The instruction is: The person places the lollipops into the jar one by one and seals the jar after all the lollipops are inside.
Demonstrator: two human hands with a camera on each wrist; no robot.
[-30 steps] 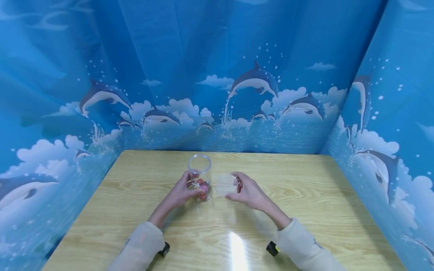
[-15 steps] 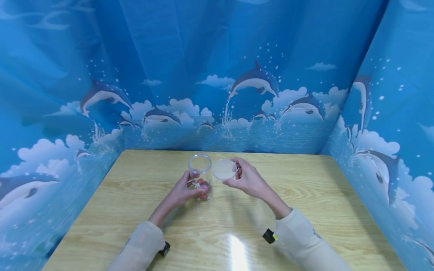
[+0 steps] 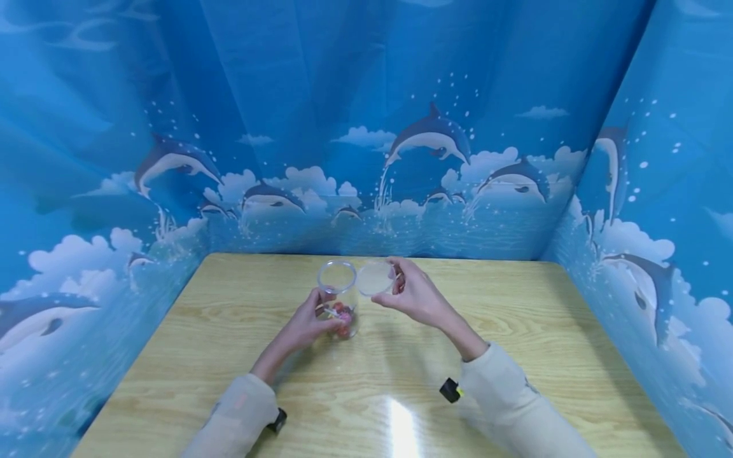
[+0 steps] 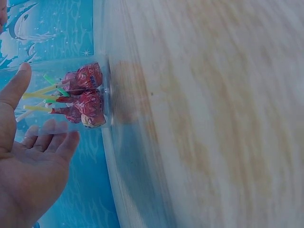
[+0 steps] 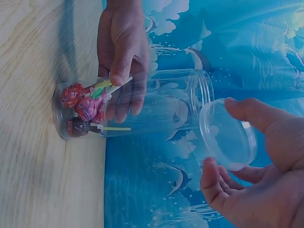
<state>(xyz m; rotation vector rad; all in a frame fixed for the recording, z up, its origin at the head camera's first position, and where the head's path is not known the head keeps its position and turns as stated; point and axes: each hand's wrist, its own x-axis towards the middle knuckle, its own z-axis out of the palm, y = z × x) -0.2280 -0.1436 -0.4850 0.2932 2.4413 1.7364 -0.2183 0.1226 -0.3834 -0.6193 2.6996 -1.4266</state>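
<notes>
A tall clear plastic jar (image 5: 164, 102) stands upright on the table, its round mouth uncovered. Several wrapped lollipops (image 4: 90, 95) in red and pink, with yellow, green and white sticks, lie at its bottom. My left hand (image 3: 309, 324) grips the jar around its lower half, thumb on the near side and fingers behind. My right hand (image 3: 418, 296) pinches a round clear lid (image 5: 228, 134) by its edge between thumb and fingers. In the right wrist view the lid is tilted beside the jar's rim; whether they touch I cannot tell.
The light wood table (image 3: 504, 356) carries the jar and ends at a blue dolphin-print curtain (image 3: 366, 127) behind it. More of this curtain rises at the left and right sides. A bright glare spot (image 3: 403, 426) shows near the front.
My right hand has raised the lid from beside the jar's body up to its rim, shifting slightly left and tilting it. The left hand and jar have stayed put.
</notes>
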